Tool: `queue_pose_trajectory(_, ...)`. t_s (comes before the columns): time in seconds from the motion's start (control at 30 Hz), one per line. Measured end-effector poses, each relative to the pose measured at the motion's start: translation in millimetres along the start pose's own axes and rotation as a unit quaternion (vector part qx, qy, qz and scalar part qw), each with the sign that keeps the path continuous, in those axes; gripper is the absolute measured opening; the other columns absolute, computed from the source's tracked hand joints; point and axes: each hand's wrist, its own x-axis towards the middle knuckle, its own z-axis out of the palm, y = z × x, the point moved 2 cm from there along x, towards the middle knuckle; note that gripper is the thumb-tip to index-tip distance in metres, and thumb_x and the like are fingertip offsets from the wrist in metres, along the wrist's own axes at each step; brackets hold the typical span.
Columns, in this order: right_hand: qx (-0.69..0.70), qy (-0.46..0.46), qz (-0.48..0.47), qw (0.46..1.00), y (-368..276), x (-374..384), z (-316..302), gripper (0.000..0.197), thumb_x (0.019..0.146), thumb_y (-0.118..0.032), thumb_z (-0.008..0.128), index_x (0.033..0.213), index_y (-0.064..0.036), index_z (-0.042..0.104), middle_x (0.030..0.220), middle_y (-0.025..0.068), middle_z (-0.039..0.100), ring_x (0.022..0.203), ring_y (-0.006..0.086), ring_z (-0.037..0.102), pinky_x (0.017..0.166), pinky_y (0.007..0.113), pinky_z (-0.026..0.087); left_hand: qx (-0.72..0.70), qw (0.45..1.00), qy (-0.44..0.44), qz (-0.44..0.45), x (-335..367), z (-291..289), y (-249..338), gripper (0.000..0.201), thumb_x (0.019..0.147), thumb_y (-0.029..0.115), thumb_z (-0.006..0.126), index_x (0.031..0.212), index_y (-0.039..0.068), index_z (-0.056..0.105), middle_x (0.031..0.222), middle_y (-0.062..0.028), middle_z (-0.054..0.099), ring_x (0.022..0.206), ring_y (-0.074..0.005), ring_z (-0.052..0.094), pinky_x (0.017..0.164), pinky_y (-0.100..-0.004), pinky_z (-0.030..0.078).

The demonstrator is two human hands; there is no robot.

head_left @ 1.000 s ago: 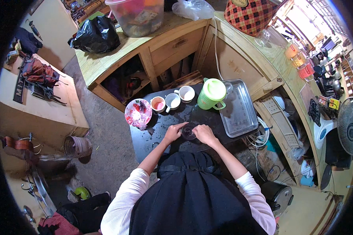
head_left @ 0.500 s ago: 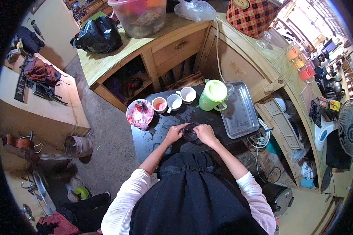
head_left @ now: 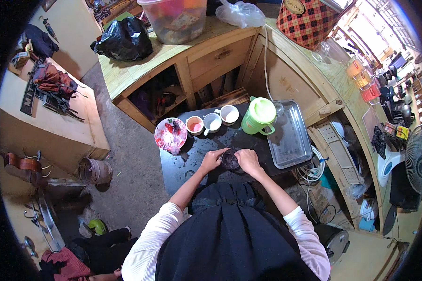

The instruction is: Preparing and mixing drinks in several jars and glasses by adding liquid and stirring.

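Note:
At the near edge of a low black table [head_left: 176, 174], a dark-looking, see-through round cup [head_left: 229, 160] stands between my two hands. My left hand [head_left: 212, 160] is closed on its left side, thumb and fingers against the wall. From the right, my right hand [head_left: 247, 160] grips the rim, its fingers bent over the edge. The cup's contents are too dark to tell. Beyond it stand an orange-toned cup [head_left: 194, 125], a white mug [head_left: 212, 123] and another white mug [head_left: 229, 114] in a row, with pale or pinkish matter inside.
Left of the mugs sits a red-and-white plate [head_left: 160, 136] with wrappers on it. A green lidded pitcher [head_left: 255, 119] and a metal tray [head_left: 290, 157] stand to the right. A wooden counter [head_left: 126, 79] curves around the far side. Another person's legs [head_left: 108, 248] show at lower left.
The whole view has shifted slightly, moving the table and counter a little to the right in the picture. Both hands stay on the cup, with little visible change in their grip.

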Motion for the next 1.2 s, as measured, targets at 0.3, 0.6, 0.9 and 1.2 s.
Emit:
queue_pose_trajectory(0.3, -0.067, -0.023, 0.001, 0.997, 1, 2, -1, 0.022, 0.082, -0.019, 0.055, 0.077, -0.0017, 0.067, 0.071, 0.0191, 0.062, 0.070, 0.0353, 0.061, 0.066, 0.044, 0.048, 0.003, 0.999, 0.020, 0.027, 2, 2, 0, 0.057, 0.063, -0.003, 0.048, 0.116, 0.015, 0.057, 0.097, -0.0170, 0.062, 0.077, -0.0304, 0.063, 0.071, -0.0363, 0.050)
queue_pose_trajectory(0.6, 0.006, -0.059, -0.025, 0.998, 8, 5, 3, 0.021, 0.082, -0.019, 0.055, 0.074, -0.0038, 0.067, 0.071, 0.0189, 0.062, 0.069, 0.0350, 0.061, 0.065, 0.044, 0.047, 0.000, 1.000, 0.016, 0.012, 2, 2, 3, 0.056, 0.064, -0.003, 0.048, 0.117, 0.015, 0.056, 0.092, -0.0173, 0.062, 0.071, -0.0305, 0.062, 0.068, -0.0363, 0.050)
queue_pose_trajectory(0.9, 0.027, -0.024, -0.022, 0.999, 6, -3, -3, 0.021, 0.083, -0.018, 0.055, 0.078, -0.0023, 0.067, 0.073, 0.0183, 0.062, 0.072, 0.0341, 0.061, 0.065, 0.043, 0.045, 0.008, 1.000, -0.012, -0.011, 2, 4, -4, 0.057, 0.064, -0.002, 0.050, 0.118, 0.016, 0.056, 0.087, -0.0182, 0.062, 0.066, -0.0300, 0.061, 0.066, -0.0364, 0.050)
queue_pose_trajectory(1.2, -0.040, 0.112, -0.045, 0.992, 11, -40, -4, 0.020, 0.087, -0.018, 0.050, 0.087, -0.0048, 0.065, 0.072, 0.0122, 0.059, 0.071, 0.0269, 0.058, 0.066, 0.038, 0.039, 0.061, 0.994, -0.051, 0.076, 16, 5, 2, 0.058, 0.063, 0.003, 0.053, 0.120, 0.016, 0.053, 0.101, -0.0124, 0.062, 0.081, -0.0321, 0.062, 0.072, -0.0405, 0.051)
